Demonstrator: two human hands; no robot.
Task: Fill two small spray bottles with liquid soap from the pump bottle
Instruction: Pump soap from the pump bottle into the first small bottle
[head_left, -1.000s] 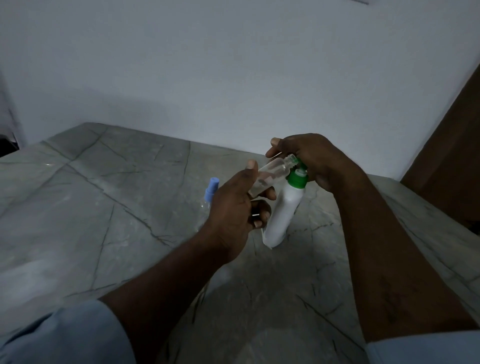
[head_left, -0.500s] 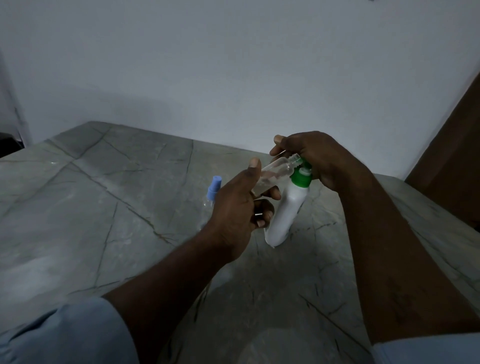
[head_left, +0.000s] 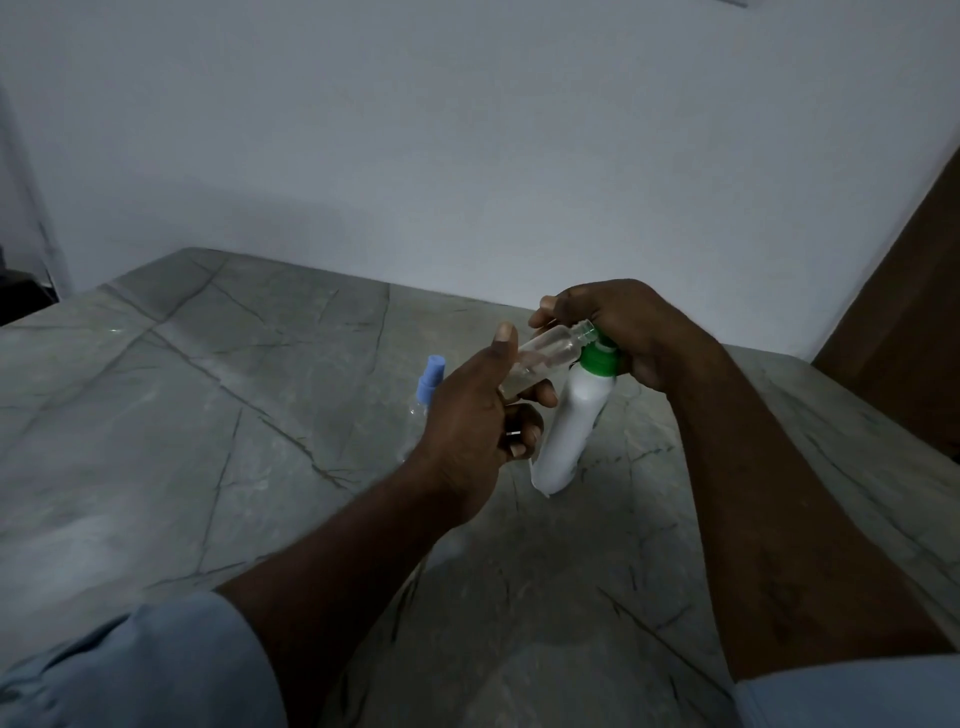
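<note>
Left hand (head_left: 467, 415) grips a tilted, uncapped spray bottle (head_left: 550, 351) at the pump bottle (head_left: 576, 426), whose green top the right hand (head_left: 631, 327) clasps.

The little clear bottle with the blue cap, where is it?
In the head view, the clear blue-capped spray bottle stands on the grey stone tabletop, just left of the left hand, partly behind it.

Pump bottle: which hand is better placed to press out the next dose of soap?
Right. The right hand grips the green top of the pump bottle, while the left hand holds the uncapped spray bottle tilted, its neck at the pump.
</note>
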